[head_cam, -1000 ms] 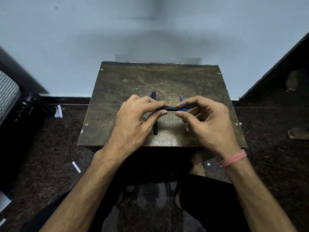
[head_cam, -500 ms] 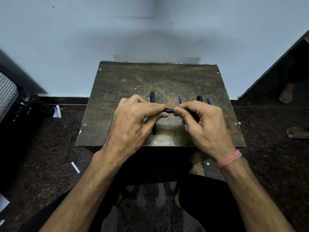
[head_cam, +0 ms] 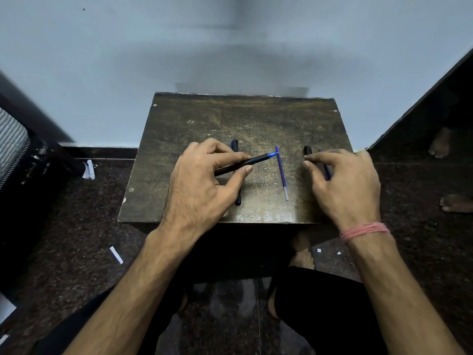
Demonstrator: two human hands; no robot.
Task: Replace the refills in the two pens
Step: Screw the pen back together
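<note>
My left hand (head_cam: 202, 180) grips a dark pen (head_cam: 245, 163) between thumb and fingers, its blue-tinted tip pointing right over the small wooden table (head_cam: 204, 119). A second dark pen (head_cam: 238, 196) lies on the table, partly hidden under that hand. To the right of it lies a loose blue refill (head_cam: 282, 175). My right hand (head_cam: 348, 183) rests on the table further right with its fingers apart. Its fingertips are at a short black pen piece (head_cam: 308, 150). Another blue refill (head_cam: 325, 166) lies partly under its fingers.
The table stands against a pale wall on a dark speckled floor. Paper scraps (head_cam: 116, 254) lie on the floor to the left. My bare feet (head_cam: 303, 257) are below the table's front edge. Another person's feet (head_cam: 457, 203) show at the right.
My hands were together on the one pen and have parted. The right hand let go and moved right to the black piece, uncovering the refill. The left hand keeps the pen.
</note>
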